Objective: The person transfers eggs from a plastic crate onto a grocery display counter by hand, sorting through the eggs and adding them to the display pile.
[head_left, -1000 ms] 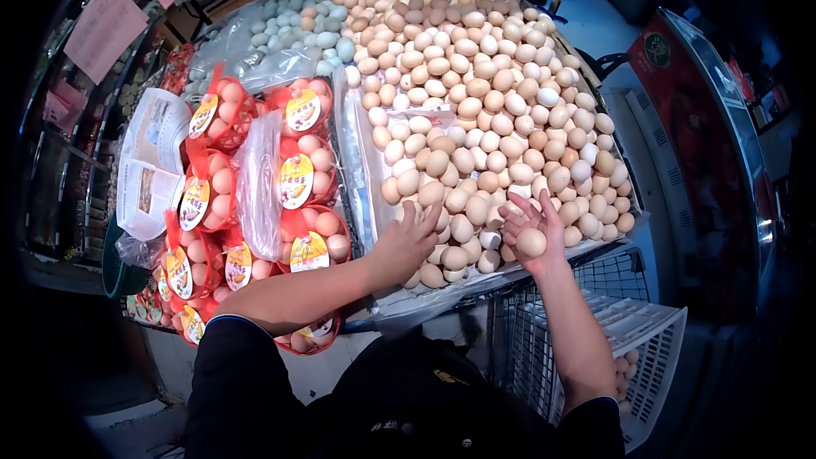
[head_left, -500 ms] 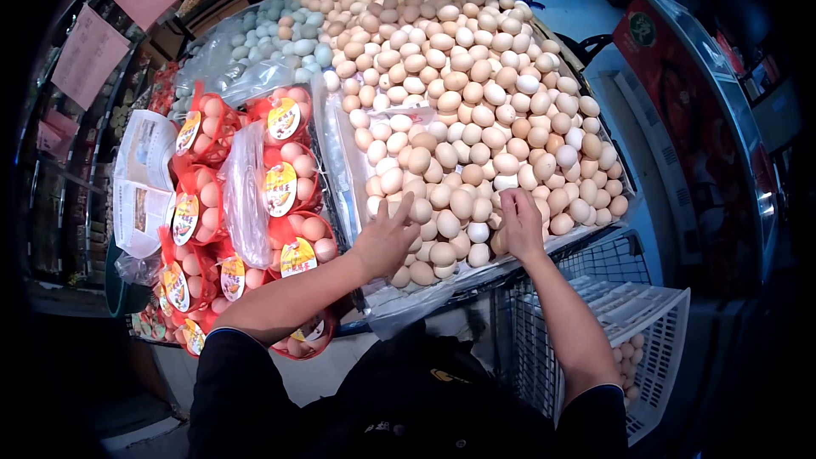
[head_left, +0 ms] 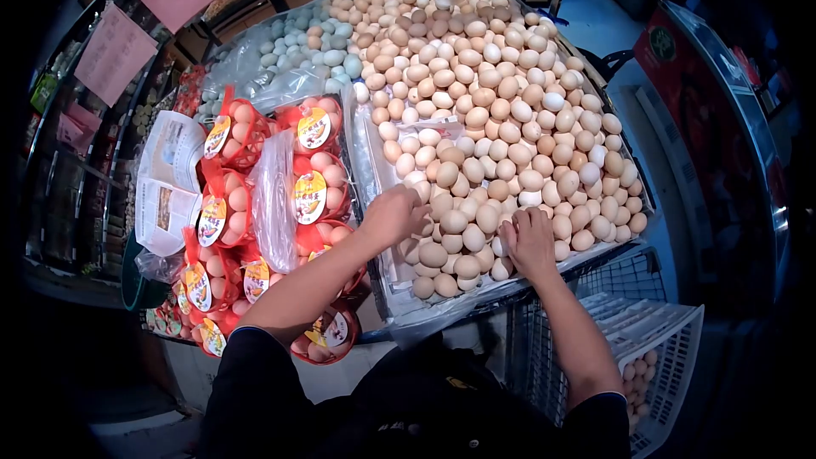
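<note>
Loose brown and cream eggs (head_left: 510,132) are heaped across a wide display in front of me. At the near left side of the heap, my left hand (head_left: 393,218) is closed, its curled fingers against the eggs. What lies inside its grasp is mostly hidden. My right hand (head_left: 532,245) is closed at the front edge, fingers bent down over the eggs and touching them; the fingertips are partly hidden. Between both hands sits a cluster of eggs (head_left: 454,222), resting on one another.
Red net bags of eggs (head_left: 240,132) with round labels stand at the left, with a clear plastic bag (head_left: 274,204) over them. Pale bluish eggs (head_left: 289,47) lie at the back left. A white plastic basket (head_left: 680,374) holding eggs is low at the right.
My left hand has gone from spread fingers to a curled shape. My right hand has shifted slightly down in the heap, its fingers now bent over eggs. The view has turned slightly left.
</note>
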